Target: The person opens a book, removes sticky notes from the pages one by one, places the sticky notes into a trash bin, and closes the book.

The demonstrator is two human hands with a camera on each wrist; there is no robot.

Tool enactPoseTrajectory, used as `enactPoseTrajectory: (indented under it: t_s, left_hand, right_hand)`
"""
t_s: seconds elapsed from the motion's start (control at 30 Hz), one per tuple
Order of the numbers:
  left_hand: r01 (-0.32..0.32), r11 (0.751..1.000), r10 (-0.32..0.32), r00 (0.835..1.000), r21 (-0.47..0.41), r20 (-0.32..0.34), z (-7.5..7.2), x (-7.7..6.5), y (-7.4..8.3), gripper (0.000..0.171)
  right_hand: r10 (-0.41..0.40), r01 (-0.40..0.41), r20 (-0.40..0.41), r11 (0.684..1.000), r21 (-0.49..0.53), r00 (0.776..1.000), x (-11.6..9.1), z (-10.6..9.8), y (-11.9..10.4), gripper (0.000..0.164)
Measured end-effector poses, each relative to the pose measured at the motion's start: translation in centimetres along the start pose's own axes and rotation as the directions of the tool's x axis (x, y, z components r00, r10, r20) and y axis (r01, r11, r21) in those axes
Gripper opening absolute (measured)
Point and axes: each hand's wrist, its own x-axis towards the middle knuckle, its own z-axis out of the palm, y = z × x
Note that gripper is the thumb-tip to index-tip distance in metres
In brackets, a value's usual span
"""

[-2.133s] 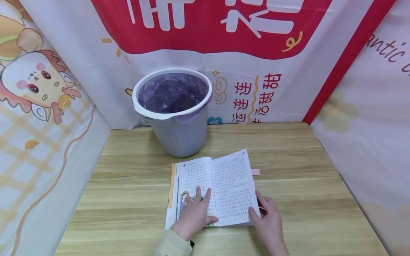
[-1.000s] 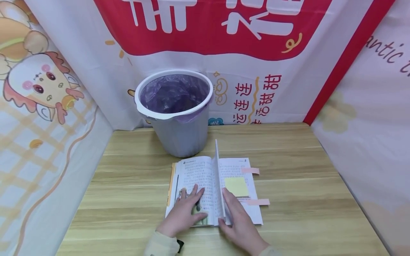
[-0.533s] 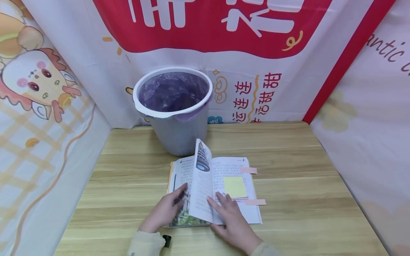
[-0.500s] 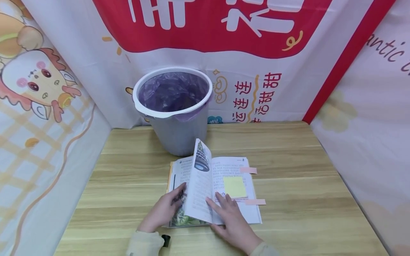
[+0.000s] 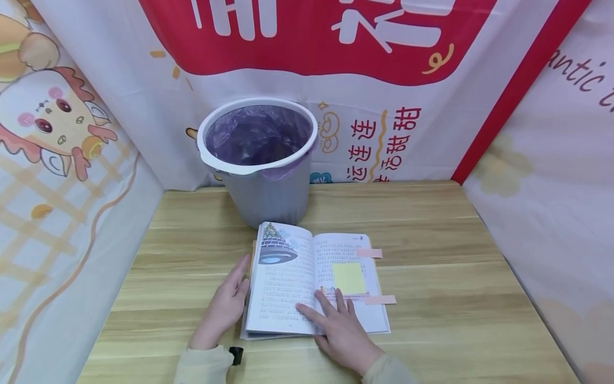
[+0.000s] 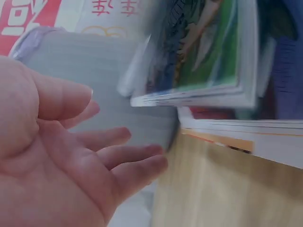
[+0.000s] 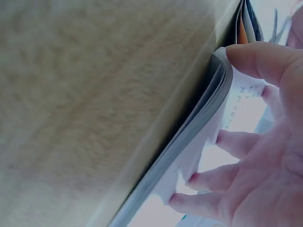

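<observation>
An open book [image 5: 283,290] lies on the wooden table, its left page carrying a picture of a round, tiered building. On the right page are a yellow sticky note [image 5: 349,278] and two pink tabs, the upper tab [image 5: 370,253] and the lower tab [image 5: 381,300], sticking out past the edge. My right hand [image 5: 342,330] rests on the pages near the spine with fingers spread; in the right wrist view the thumb [image 7: 258,56] touches the book's lower edge. Beside the book's left edge is my left hand [image 5: 224,305]; the left wrist view shows its fingers extended and holding nothing.
A grey bin [image 5: 268,192] with a white rim and purple liner stands right behind the book. Printed cloth hangs at the back [image 5: 408,66] and on both sides. The wooden table [image 5: 446,256] extends on either side of the book.
Several pages have turned over from right to left, uncovering the sticky note and pink tabs. My left hand has moved left off the pages; my right hand has moved from the right edge toward the spine.
</observation>
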Motion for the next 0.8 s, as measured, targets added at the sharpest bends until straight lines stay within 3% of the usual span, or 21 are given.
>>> enactPoseTrajectory:
  t_s: [0.17, 0.33, 0.47, 0.57, 0.8]
  left_hand:
    - [-0.087, 0.995, 0.087, 0.996, 0.054, 0.0, 0.4, 0.2, 0.9, 0.056]
    - [-0.114, 0.991, 0.112, 0.993, 0.071, 0.033, 1.7, 0.4, 1.6, 0.056]
    - [-0.138, 0.985, 0.131, 0.989, 0.101, 0.068, 3.4, 0.7, 1.7, 0.055]
    - [-0.159, 0.973, 0.143, 0.984, 0.168, 0.104, 4.9, 0.9, 1.4, 0.052]
    - [-0.164, 0.911, 0.119, 0.983, 0.378, 0.141, 7.5, 1.2, 1.1, 0.049]
  right_hand:
    - [0.011, -0.008, 0.028, 0.995, -0.104, 1.0, 0.4, 0.3, -0.6, 0.064]
    - [-0.008, 0.008, 0.003, 0.98, -0.198, 1.0, 0.7, 0.2, -1.4, 0.06]
    - [-0.022, 0.016, -0.024, 0.977, -0.213, 0.999, 0.8, -0.1, -1.6, 0.06]
    - [-0.041, 0.033, -0.03, 0.976, -0.216, 0.999, 0.7, -0.1, -1.5, 0.06]
    - [-0.086, 0.078, -0.029, 0.973, -0.216, 0.996, 0.6, 0.3, -0.4, 0.06]
